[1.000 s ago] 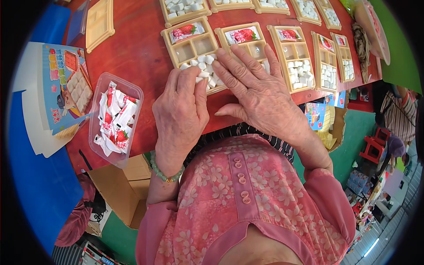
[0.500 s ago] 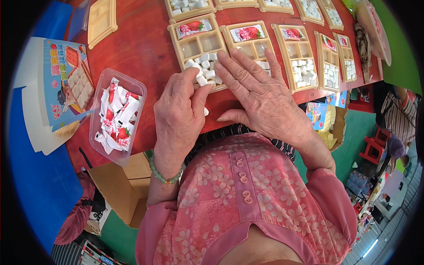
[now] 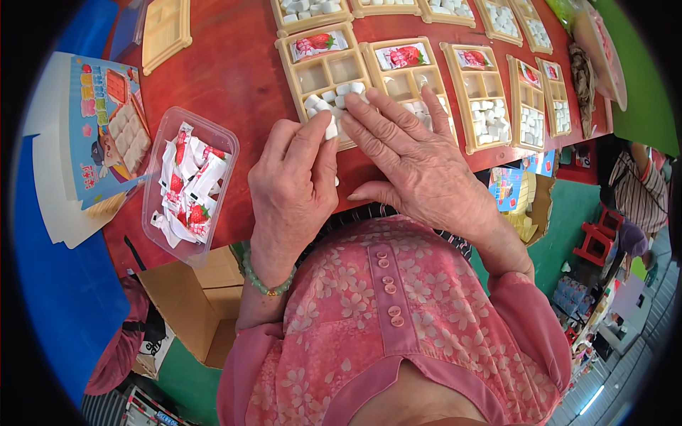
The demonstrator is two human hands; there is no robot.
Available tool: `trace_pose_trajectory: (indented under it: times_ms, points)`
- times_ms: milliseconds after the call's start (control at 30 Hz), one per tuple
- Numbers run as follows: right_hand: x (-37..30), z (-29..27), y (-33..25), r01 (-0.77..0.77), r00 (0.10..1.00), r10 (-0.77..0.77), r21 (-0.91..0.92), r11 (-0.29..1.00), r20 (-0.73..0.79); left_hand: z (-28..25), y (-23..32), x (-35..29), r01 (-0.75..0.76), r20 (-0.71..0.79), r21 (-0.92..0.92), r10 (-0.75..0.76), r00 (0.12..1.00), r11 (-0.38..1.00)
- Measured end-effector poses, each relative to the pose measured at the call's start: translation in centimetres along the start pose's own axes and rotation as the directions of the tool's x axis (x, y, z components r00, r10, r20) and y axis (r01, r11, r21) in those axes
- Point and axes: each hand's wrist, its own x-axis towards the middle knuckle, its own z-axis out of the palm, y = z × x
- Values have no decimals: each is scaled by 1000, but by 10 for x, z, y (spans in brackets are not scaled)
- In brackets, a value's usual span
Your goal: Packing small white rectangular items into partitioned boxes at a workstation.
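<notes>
My left hand [image 3: 293, 170] pinches a small white marshmallow [image 3: 331, 129] between thumb and forefinger at the near edge of a beige divided tray [image 3: 287, 65]. Several white marshmallows [image 3: 339, 96] fill this tray's near compartment, partly hidden by my fingers. A strawberry-printed sachet [image 3: 317, 45] lies in the far compartment; the two middle ones hold nothing. Flat and open, my right hand [image 3: 419, 163] spreads its fingers over the near end of this tray and the neighbouring tray [image 3: 369, 60]. Another white piece shows partly beside my left thumb.
A clear plastic tub [image 3: 232, 153] of strawberry-printed sachets stands left. Beyond it lies a blue printed card [image 3: 85, 142]. Similar filled trays [image 3: 455, 78] run to the right and behind. An unfilled tray [image 3: 186, 28] sits far left on the red table [image 3: 227, 71]. Below is a cardboard box [image 3: 177, 298].
My left fingers have shifted slightly right and down, with the pinched marshmallow now hanging below the fingertip. Marshmallows in the near compartment lie differently. My right hand stays almost in place.
</notes>
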Motion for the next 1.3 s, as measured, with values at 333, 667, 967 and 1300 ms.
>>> trace_pose_trajectory:
  times_ms: [333, 667, 967, 1300]
  points:
    - [8, -1, 5, -35, 998, 38, 54, 998, -47, 1, -1, 0, -55, -46, 46, 57, 997, 997]
    - [7, -1, 0, -25, 1000, 26, -36, 999, 12, 0, -1, -1, -63, -81, 69, 69, 994, 996]
    - [15, 6, -7, -2, 1000, 2, 11, 1000, 19, -4, -7, -4, -72, -217, -38, 62, 974, 997]
    - [14, 0, -12, 37, 998, -34, 53, 998, -43, -23, 10, -29, 123, -60, -167, -135, 989, 978]
